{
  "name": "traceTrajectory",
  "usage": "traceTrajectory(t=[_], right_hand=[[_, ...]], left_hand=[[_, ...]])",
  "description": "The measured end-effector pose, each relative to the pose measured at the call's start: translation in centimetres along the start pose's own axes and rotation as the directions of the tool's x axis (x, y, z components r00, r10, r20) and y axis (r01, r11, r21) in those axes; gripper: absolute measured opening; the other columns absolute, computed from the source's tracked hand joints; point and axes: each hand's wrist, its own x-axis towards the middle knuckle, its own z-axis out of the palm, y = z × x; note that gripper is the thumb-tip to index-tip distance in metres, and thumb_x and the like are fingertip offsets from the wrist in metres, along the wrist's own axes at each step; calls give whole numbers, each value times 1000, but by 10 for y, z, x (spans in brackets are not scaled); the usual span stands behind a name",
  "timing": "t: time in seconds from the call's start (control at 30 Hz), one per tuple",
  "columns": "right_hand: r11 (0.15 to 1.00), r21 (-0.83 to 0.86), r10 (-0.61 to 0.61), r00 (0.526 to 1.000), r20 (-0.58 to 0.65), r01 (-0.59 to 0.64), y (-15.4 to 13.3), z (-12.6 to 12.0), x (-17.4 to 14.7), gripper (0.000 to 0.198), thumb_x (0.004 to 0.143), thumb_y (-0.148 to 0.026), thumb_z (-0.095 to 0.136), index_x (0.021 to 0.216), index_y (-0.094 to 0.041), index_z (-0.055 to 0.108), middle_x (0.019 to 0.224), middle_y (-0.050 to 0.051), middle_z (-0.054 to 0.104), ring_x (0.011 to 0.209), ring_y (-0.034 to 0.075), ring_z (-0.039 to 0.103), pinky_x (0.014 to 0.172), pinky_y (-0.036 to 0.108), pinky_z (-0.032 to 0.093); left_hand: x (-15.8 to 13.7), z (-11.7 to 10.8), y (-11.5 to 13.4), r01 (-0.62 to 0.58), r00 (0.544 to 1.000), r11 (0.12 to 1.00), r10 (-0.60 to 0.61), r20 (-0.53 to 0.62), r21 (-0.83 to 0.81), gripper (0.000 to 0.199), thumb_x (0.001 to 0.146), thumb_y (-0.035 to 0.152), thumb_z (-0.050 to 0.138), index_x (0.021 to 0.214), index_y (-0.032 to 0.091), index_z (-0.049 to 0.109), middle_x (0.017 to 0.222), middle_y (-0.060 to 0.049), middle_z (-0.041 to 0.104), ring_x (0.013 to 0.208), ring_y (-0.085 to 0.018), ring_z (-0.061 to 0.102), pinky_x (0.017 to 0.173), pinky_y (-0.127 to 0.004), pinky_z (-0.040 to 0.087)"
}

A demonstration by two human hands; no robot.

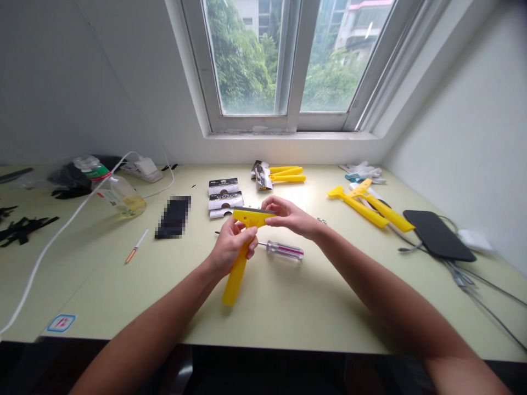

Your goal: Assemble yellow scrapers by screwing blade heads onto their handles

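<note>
A yellow scraper (236,274) with a dark strip along its wide head is held over the table. My left hand (230,244) is closed round the upper handle, just below the head, and the handle's end points toward me. With thumb and fingers, my right hand (288,215) pinches the right end of the head. Behind and below the hands lies a screwdriver (284,250) with a clear and purple handle; its shaft is partly hidden by my left hand. Small metal bits (321,220) lie right of my right hand.
Card sleeves (224,200) and packaged yellow scrapers (288,174) lie behind my hands. Two yellow scrapers (370,206) rest at right, near a black power bank-like slab (438,235) with cables. At left are a bottle (123,200), a pixelated dark object (173,217) and a cigarette-like stick (136,247).
</note>
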Motion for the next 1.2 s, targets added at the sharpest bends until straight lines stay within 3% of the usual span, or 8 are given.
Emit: traceTrajectory(t=[0.23,0.37,0.43,0.53,0.6,0.7,1.03,1.2], right_hand=[[1000,21,0,999,39,-1,3,-4,-1,27,81,-31,69,101,-21,55,93,1,59,82,13,56,72,27,47],[974,-220,-65,997,-28,58,1,-5,-2,34,85,-34,66,114,-22,55,95,3,61,85,15,59,74,30,50],[892,-435,-169,983,-72,121,-2,-3,-2,28,87,-32,63,113,-23,59,100,5,62,88,16,60,78,32,51],[712,-666,-323,946,-29,223,-4,1,-3,13,89,-29,60,98,-23,67,103,6,62,87,16,60,79,31,51],[628,-733,-380,925,3,261,-4,3,-3,10,89,-28,59,91,-22,67,103,7,62,86,16,60,79,32,51],[580,-773,-395,919,7,255,-4,5,-3,9,89,-27,59,88,-22,66,103,8,63,92,19,60,83,35,50],[593,-778,-410,909,-70,208,-9,14,-4,6,82,-21,60,76,-21,61,101,8,65,92,21,60,83,38,50],[779,-617,-294,933,-205,110,-11,19,-2,8,82,-22,60,74,-20,57,97,6,63,89,18,60,75,34,51]], left_hand=[[-1,-1,-1,4,1000,999,-3,2,-46,28,81,21,68,100,19,47,79,3,53,49,-5,48,39,-18,38],[0,-4,-2,24,999,996,-27,-31,-86,27,81,21,68,98,20,47,81,4,52,50,-4,47,40,-17,37],[1,-5,-3,35,997,995,-42,-62,-98,28,80,21,69,98,20,47,84,4,53,51,-4,48,40,-17,37],[3,-6,-3,28,995,995,-37,-89,-100,29,80,21,69,99,20,47,86,3,53,51,-4,49,41,-17,37],[4,-6,-3,19,995,996,-28,-94,-92,29,80,21,69,101,20,48,86,3,53,51,-4,49,41,-17,38],[3,-4,-4,15,994,997,-22,-111,-69,30,79,22,69,100,20,48,86,3,53,51,-4,49,41,-18,37],[-1,3,-5,-56,988,997,64,-144,60,32,78,28,70,98,20,48,88,1,55,47,-5,50,38,-20,38],[-1,3,-2,-79,989,995,87,-119,64,31,78,28,70,98,19,48,78,4,53,46,-6,49,38,-20,38]])
